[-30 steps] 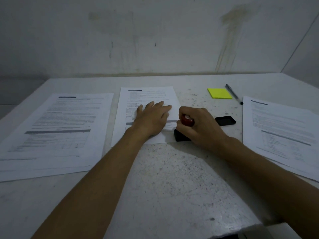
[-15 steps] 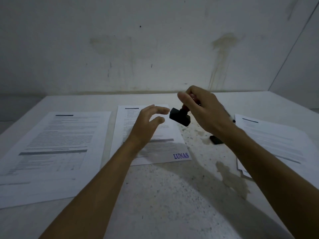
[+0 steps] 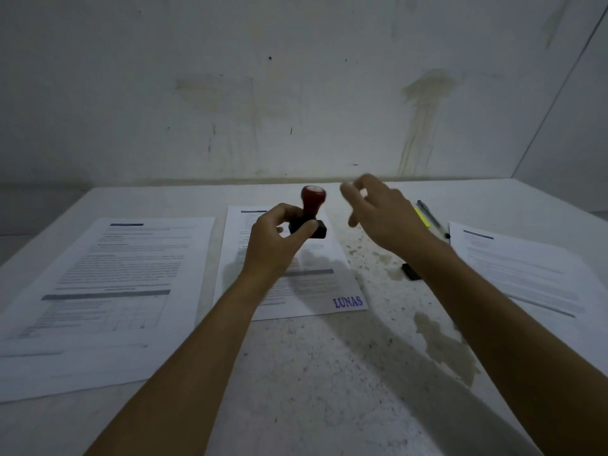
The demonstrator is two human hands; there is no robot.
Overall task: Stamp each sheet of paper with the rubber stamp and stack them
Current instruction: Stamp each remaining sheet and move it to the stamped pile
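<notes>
Left stack flat on table. Left hand raised above middle sheet, grip pinching black base of stamp, red knob up. Sheet bears blue "LUNAS" mark. Right hand lifted beside stamp, fingers loosely spread, empty. Right stack apart.

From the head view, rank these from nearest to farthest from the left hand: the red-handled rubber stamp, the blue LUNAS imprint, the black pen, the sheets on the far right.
Measured from the left hand:
1. Red-handled rubber stamp, gripped in that hand, above the middle sheet.
2. Blue LUNAS imprint, at the middle sheet's near right corner.
3. Black pen, farther right, beyond the right hand.
4. Sheets on the far right, at the table's right edge.
</notes>
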